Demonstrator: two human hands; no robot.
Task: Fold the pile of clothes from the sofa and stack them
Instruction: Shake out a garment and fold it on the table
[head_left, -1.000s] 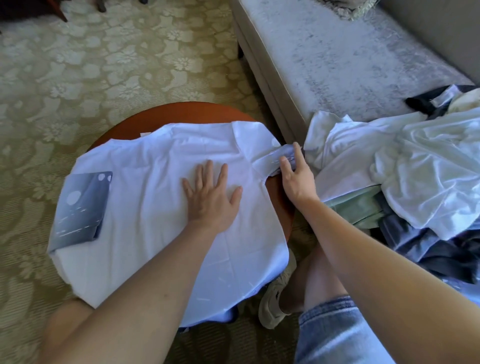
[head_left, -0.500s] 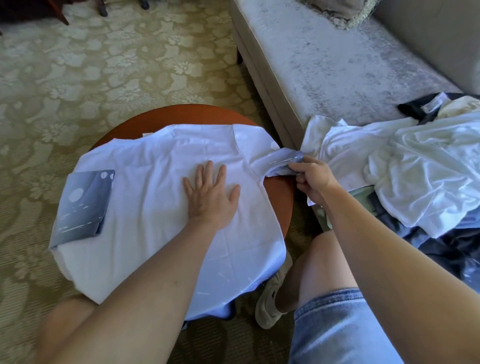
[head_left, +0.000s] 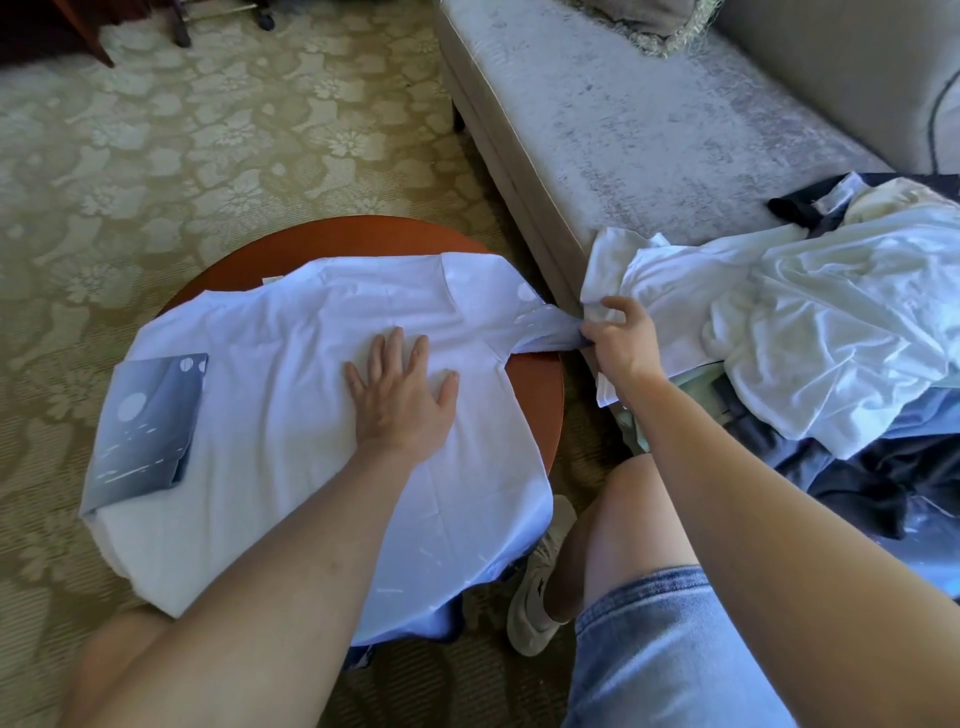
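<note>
A white T-shirt lies spread over a round reddish-brown table. My left hand presses flat on the middle of the shirt, fingers spread. My right hand pinches the end of the shirt's right sleeve and holds it stretched out past the table's edge towards the sofa. A folded grey-blue printed garment rests on the shirt's left side. The pile of unfolded clothes, mostly white with dark and green pieces beneath, lies on the sofa at the right.
The grey sofa seat runs along the right, with a cushion at its far end. Patterned carpet covers the floor. My knees and a white shoe sit under the table's near edge.
My right hand went from lying open on the sleeve to pinching it, and has drawn the sleeve out to the right. My left hand stayed flat on the shirt.
</note>
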